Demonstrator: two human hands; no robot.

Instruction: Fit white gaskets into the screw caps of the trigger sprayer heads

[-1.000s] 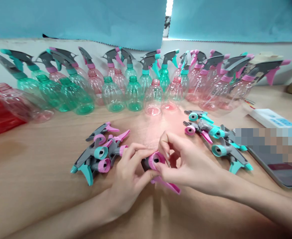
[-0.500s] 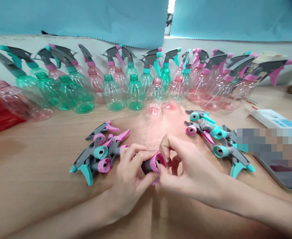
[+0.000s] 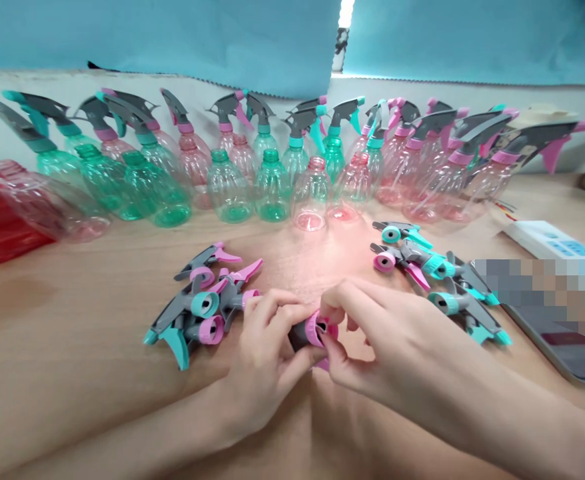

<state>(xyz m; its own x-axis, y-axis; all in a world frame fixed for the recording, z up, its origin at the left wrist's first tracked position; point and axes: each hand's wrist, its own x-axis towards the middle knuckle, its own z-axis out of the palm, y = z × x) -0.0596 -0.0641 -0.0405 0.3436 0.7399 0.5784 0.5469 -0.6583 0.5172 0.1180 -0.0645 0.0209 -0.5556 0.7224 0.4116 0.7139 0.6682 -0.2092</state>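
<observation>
In the middle foreground, my left hand (image 3: pixel 270 357) is closed around a grey and pink trigger spray head (image 3: pixel 300 335), its pink screw collar facing right. My right hand (image 3: pixel 372 327) pinches at the collar's open end, thumb and index finger at the rim; whether something small is between the fingertips is hidden. To the left of my left hand lies a cluster of loose spray heads (image 3: pixel 205 305) in pink and teal. Beyond my right hand is another group of loose spray heads (image 3: pixel 412 257).
Spray bottles (image 3: pixel 295 160) with heads stand along the wall, with open green bottles (image 3: pixel 272 193) and pink bottles (image 3: pixel 310 193) before them. A red bag (image 3: pixel 2 230) lies far left. At right are a phone (image 3: pixel 562 340), partly blurred, and a white box (image 3: pixel 547 239).
My right hand has shifted slightly, its fingers now closer over the collar's rim. My left hand still holds the spray head. The view has moved a little.
</observation>
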